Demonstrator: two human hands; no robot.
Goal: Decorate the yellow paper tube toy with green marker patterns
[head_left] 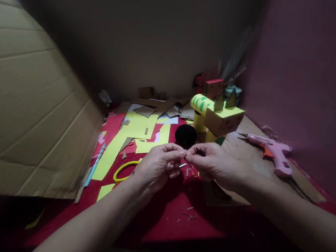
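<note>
My left hand [165, 162] and my right hand [212, 160] meet at the fingertips over the red table cover [163, 215]. Both are closed in a pinch. A bit of thin black strand [200, 152] shows at the fingers of my right hand; what lies between the left fingertips is too small to make out. Just beyond them sits a round black ball of yarn [185, 135]. Behind my right hand stands a yellow and brown cardboard figure [222, 116] with green spots and two pointed, green-edged pieces on top.
A pink glue gun [273, 150] lies on cardboard at the right. Yellow paper [140, 124] and scraps cover the back left. Yellow scissor handles [120, 171] lie beside my left wrist. A large cardboard sheet [33, 103] stands at the left, near a blue pen [95, 166].
</note>
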